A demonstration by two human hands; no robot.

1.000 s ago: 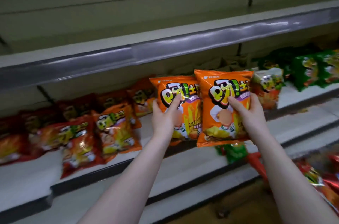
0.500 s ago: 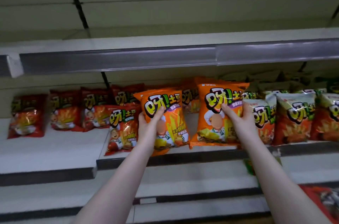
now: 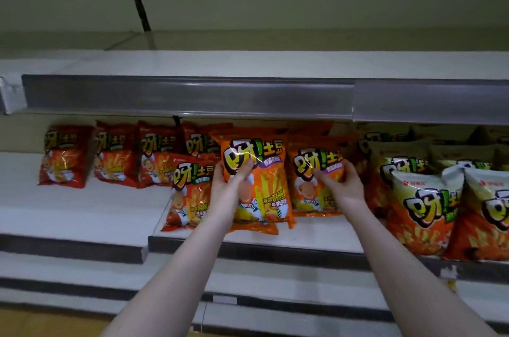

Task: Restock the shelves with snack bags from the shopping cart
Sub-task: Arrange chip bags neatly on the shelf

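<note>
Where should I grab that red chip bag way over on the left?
Take the leftmost red bag by its upper left edge, coming from the front-left. It stands upright, with bare shelf on its left and in front; another red bag sits close on its right and the rail hangs low above, so reaching from the top looks tight.

- Dead centre of the frame, the orange bag (image 3: 259, 198) was bright orange, with a yellow-green logo outlined in black, a purple band and yellow fries printed below.
- Just right of it, the second orange bag (image 3: 308, 187) carried the same orange and the same logo.
- Along the left, the red bags (image 3: 66, 156) were deep red with that yellow-green logo.
- At the right edge, the pale bags (image 3: 421, 207) showed whitish tops over orange.
- The shelf (image 3: 82, 207) was white, its price rail (image 3: 187, 95) grey, the back panel (image 3: 275, 5) dull beige.
</note>
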